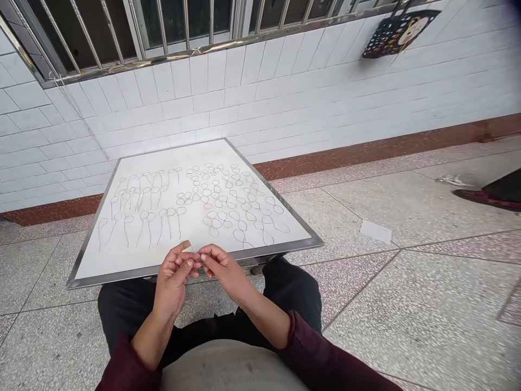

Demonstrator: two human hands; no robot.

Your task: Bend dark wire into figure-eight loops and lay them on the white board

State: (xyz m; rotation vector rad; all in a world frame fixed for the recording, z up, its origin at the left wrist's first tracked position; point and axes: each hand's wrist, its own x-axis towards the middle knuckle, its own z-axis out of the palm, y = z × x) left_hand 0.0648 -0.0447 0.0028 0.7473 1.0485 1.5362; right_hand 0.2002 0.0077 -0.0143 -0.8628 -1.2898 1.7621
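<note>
Just over the near edge of a white board (134, 262) with a grey metal frame, my left hand (173, 279) and my right hand (228, 274) meet, fingertips almost touching. Both pinch a thin strand (191, 248), a small curve of which shows above the left fingers. Whether it is wire or thread, I cannot tell. A tan wrap covers one left fingertip. On the board's left lie rows of single loops with long tails (148, 217). Several double-loop, figure-eight strands (240, 209) cover the right side.
The board rests over my knees (291, 285). Behind it stands a white tiled wall (228, 103) with a barred window (171, 27). A dark patterned bag (399, 33) hangs at upper right. On the speckled floor lies a white card (375, 232); another person's shoe (484, 198) is farther right.
</note>
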